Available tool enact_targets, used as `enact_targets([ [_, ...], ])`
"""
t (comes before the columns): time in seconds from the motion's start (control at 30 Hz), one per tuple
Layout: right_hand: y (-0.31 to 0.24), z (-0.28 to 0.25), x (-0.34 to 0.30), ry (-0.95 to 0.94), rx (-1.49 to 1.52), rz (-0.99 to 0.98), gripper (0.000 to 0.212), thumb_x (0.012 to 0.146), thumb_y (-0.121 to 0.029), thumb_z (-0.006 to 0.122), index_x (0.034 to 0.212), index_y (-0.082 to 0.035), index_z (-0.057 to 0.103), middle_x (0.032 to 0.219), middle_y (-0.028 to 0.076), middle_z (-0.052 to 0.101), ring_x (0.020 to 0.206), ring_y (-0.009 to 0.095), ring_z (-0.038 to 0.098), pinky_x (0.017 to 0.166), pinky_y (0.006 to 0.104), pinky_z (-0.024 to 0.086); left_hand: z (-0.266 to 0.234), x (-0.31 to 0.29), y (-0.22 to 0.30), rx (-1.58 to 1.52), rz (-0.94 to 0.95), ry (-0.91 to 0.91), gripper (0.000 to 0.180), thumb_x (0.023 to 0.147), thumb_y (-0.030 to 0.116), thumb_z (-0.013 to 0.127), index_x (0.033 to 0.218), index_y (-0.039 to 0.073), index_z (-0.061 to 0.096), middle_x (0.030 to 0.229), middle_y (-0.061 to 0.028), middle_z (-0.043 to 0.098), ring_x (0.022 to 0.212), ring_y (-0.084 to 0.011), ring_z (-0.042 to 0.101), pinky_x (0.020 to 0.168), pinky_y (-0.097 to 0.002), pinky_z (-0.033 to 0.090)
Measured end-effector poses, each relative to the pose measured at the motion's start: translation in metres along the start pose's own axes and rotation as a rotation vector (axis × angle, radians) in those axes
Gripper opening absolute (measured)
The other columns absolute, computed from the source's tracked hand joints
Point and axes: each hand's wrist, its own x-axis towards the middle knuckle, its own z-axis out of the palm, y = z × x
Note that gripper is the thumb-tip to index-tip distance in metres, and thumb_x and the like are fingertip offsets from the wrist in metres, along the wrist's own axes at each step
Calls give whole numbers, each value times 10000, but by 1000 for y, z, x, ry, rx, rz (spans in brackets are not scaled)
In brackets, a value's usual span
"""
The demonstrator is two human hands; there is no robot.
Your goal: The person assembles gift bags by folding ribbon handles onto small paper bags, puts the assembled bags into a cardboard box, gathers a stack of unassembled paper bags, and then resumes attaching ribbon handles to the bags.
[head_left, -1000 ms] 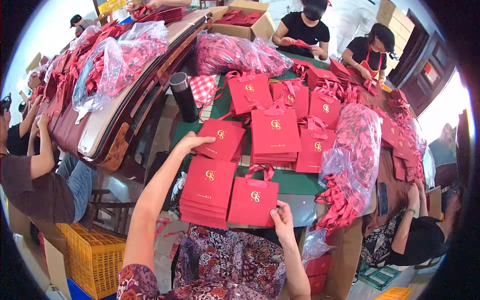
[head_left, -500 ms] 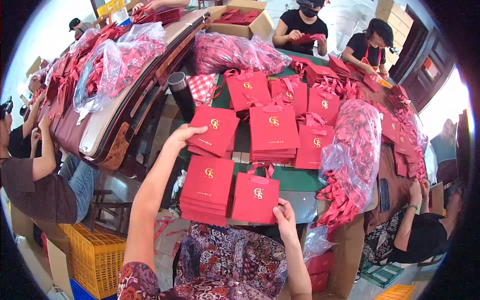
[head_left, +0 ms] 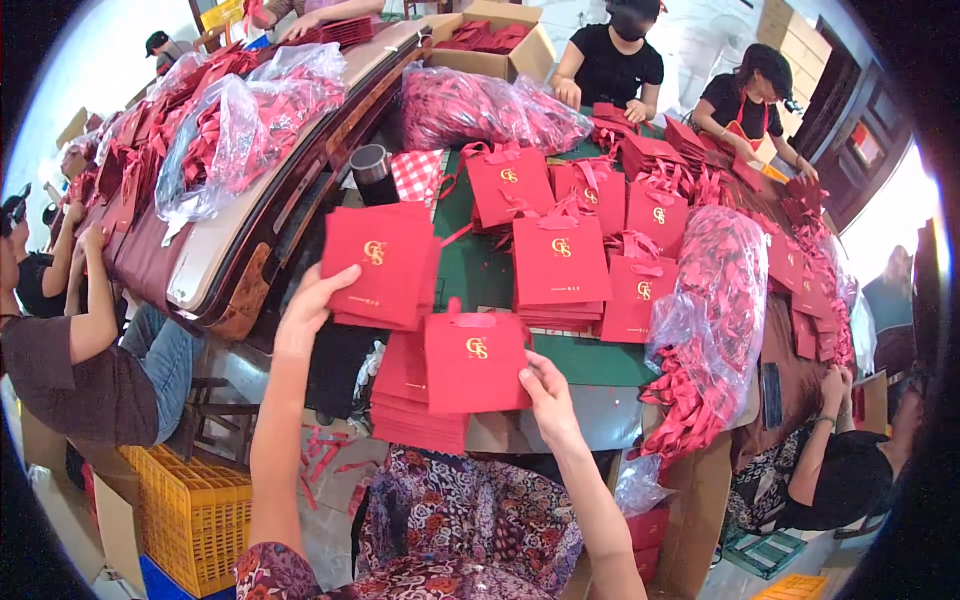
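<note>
My left hand grips a small stack of red paper bags by the lower left corner, thumb on top, lifted at the left of my work area. In my right hand is a single red gift bag with a gold emblem and a ribbon handle, pinched at its lower right edge. That bag partly covers a pile of red bags at the table's near edge. Beyond it stand more stacks of red bags with ribbon handles on the green table surface.
A clear plastic sack of red ribbons lies at the right, another sack at the back. A dark tumbler stands beyond the left stack. Other people work around the tables. A yellow crate sits on the floor at left.
My left hand has lifted the stack and drawn it left and nearer. My right hand has shifted the single bag left and up, over the near pile.
</note>
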Motion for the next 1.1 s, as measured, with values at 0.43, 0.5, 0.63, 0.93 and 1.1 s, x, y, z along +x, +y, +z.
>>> enact_targets([
  [0.43,26,66,100,160,96,-46,436,1025,-88,454,1436,54,420,1365,158,550,1217,206,538,1061,325,405,-61,-67,8,23,232,210,507,849,118,779,1295,-6,572,1198,-96,660,1081,-188,629,962,-336,487],
  [0.5,30,67,108,131,87,-42,474,1026,-82,444,1475,47,362,1395,164,524,1229,216,533,1067,329,402,-56,-72,4,4,209,186,507,848,120,781,1293,-9,574,1199,-94,661,1072,-184,631,962,-334,486],
  [0.63,27,79,122,194,105,-14,506,1023,-74,448,1491,62,313,1420,177,501,1258,228,515,1077,331,391,-48,-82,-6,-35,120,139,522,848,120,780,1304,-7,563,1206,-98,661,1083,-184,632,967,-338,491],
  [0.93,35,62,117,154,-829,-410,638,959,-84,515,1484,122,216,1515,329,318,1415,450,319,1199,457,215,-17,-77,-28,-46,-20,-33,574,874,200,775,1344,-16,527,1253,-112,640,1132,-187,615,1002,-336,473],
  [1.1,24,54,63,-190,-910,-484,473,948,-160,568,1371,32,476,1418,292,443,1324,465,422,1098,475,384,-4,-68,-33,-25,-82,-98,594,878,214,773,1353,-27,511,1266,-119,632,1145,-187,608,1004,-339,474],
])
